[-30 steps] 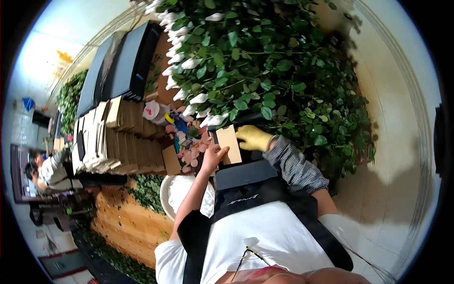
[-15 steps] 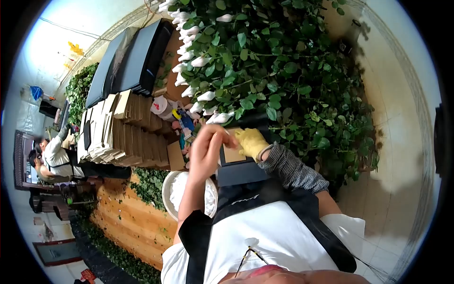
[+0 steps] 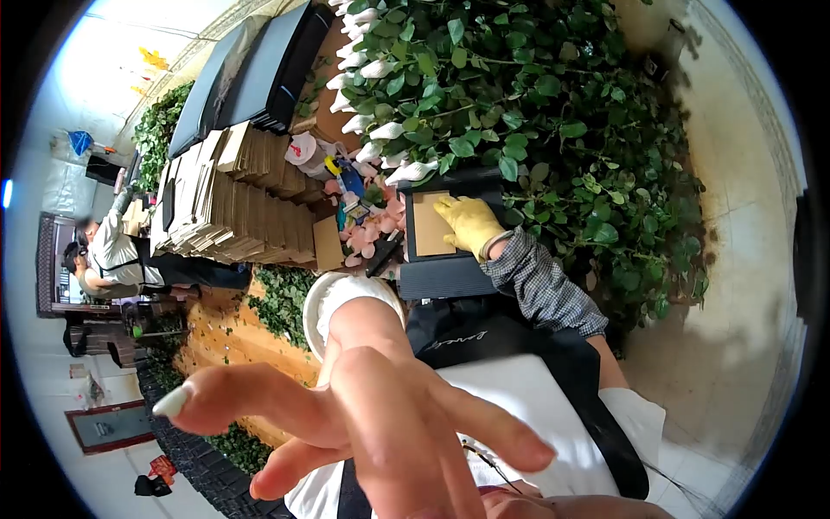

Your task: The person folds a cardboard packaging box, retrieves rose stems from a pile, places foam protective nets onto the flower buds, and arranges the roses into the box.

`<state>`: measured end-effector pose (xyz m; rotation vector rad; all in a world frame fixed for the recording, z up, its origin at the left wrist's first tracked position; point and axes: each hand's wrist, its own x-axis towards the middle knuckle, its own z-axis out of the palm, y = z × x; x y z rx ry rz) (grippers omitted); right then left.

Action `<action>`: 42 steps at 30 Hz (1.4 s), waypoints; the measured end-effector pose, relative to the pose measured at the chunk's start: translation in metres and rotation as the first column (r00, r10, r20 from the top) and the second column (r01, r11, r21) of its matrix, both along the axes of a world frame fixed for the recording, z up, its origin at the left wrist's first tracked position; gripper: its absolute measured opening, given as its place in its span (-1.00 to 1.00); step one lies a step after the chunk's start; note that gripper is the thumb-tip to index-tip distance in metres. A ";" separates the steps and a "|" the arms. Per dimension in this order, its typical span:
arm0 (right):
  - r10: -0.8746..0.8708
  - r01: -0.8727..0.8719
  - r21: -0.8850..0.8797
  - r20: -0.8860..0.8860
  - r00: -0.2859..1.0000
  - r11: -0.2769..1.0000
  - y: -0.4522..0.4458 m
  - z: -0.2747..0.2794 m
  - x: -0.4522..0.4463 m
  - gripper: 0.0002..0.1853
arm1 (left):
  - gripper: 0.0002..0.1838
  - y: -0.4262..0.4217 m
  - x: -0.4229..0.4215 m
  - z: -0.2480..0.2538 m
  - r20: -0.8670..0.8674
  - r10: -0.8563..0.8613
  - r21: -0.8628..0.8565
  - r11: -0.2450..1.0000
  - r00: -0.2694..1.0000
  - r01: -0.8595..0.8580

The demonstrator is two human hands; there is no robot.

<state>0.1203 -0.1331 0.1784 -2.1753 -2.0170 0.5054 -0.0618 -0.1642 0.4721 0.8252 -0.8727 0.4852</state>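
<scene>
My left hand (image 3: 380,415), bare, is raised close to the camera with its fingers apart and nothing in it. In a yellow glove, my right hand (image 3: 471,225) lies on a tan cardboard piece (image 3: 430,233), fingers spread. The cardboard rests on a black board (image 3: 411,246) in front of my apron. Left of the board are a black tool-like object (image 3: 385,253), pink petals (image 3: 367,235) and a blue and yellow item (image 3: 347,177). White-wrapped flower heads (image 3: 411,172) with leafy stems (image 3: 536,112) lie just beyond.
Stacked cardboard pieces (image 3: 233,208) and dark panels (image 3: 259,78) stand to the left. A white tub (image 3: 313,316) is beside my left forearm. People in light clothes (image 3: 117,251) are at the far left. Leaves (image 3: 285,307) lie on the wooden floor.
My left hand has let go of the cardboard and come up toward the camera. My gloved right hand has moved onto the cardboard, which now lies on the black board.
</scene>
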 end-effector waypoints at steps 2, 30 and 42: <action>-0.014 0.014 -0.020 -0.009 1.000 1.000 0.002 -0.002 0.001 -0.30 | -0.31 0.011 0.000 0.012 -0.085 -0.050 0.096 0.994 0.995 0.058; -0.020 0.012 0.106 0.076 0.997 0.994 0.002 0.000 -0.006 -0.33 | -0.79 0.133 0.008 -0.286 0.014 0.996 0.998 -0.009 0.083 -0.061; -0.043 0.347 0.305 -0.692 0.720 0.887 0.039 0.102 0.127 -0.50 | 0.00 0.093 0.019 -0.283 0.256 0.938 0.878 -0.327 0.234 0.351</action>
